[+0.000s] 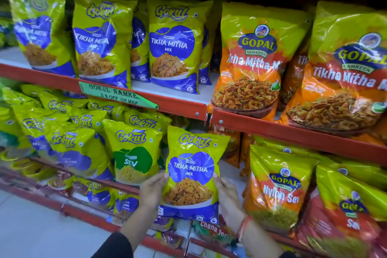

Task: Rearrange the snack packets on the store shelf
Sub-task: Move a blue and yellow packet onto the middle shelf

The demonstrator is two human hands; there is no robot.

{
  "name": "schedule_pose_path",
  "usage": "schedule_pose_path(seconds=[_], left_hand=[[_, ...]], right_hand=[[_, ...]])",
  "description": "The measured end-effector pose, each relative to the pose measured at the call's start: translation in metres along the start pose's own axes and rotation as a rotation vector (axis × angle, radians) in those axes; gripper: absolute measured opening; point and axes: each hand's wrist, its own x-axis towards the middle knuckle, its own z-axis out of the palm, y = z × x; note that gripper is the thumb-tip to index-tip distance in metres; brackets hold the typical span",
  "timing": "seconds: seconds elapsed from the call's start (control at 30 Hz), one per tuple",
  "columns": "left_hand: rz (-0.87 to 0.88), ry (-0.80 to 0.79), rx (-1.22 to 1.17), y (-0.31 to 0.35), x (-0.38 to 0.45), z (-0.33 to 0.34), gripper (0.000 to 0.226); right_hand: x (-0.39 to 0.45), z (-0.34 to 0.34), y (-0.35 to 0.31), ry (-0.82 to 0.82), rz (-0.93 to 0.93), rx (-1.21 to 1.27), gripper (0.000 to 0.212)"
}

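Both hands are gripping one glossy yellow-green and blue Gokul Tikha Mitha Mix packet (191, 176); the left hand (151, 189) is pinching its left edge and the right hand (227, 194) its right edge; the packet is hanging upright in front of the lower red metal shelf (117, 223), beside the green-labelled Gokul Sev packet (134, 153); the film looks slippery, so I think it could be sliding down, or knocking the leaning packets off the shelf's front edge.

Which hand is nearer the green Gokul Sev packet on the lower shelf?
Left. The left hand grips the held Tikha Mitha packet right beside the Sev packet; the right hand holds the packet's far edge, away from it.
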Motion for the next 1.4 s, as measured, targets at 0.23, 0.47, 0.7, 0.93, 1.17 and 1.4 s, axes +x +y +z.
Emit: schedule_pose_path(seconds=[0.23, 0.47, 0.7, 0.93, 1.17, 1.4], left_hand=[[0.17, -0.042, -0.09, 0.03, -0.033, -0.045, 0.031], [0.399, -0.103, -0.214, 0.104, -0.061, -0.063, 0.009], [0.597, -0.14, -0.311, 0.214, -0.051, -0.051, 0.02], [0.725, -0.128, -0.336, 0.282, 0.011, -0.016, 0.027], [0.611, -0.176, -0.281, 0.265, 0.059, 0.012, 0.03], [0.705, -0.243, -0.382, 0.296, 0.061, 0.016, 0.033]], right_hand=[[-0.049, 0.009, -0.032, -0.125, -0.136, 0.105, 0.039], [-0.084, 0.024, -0.114, -0.268, -0.395, 0.135, 0.031], [-0.082, 0.053, -0.212, -0.347, -0.643, 0.23, 0.032], [-0.039, 0.084, -0.268, -0.22, -0.797, 0.22, 0.06], [0.01, 0.09, -0.254, -0.088, -0.766, 0.19, 0.043], [0.016, 0.086, -0.286, -0.078, -0.853, 0.271, 0.072]])
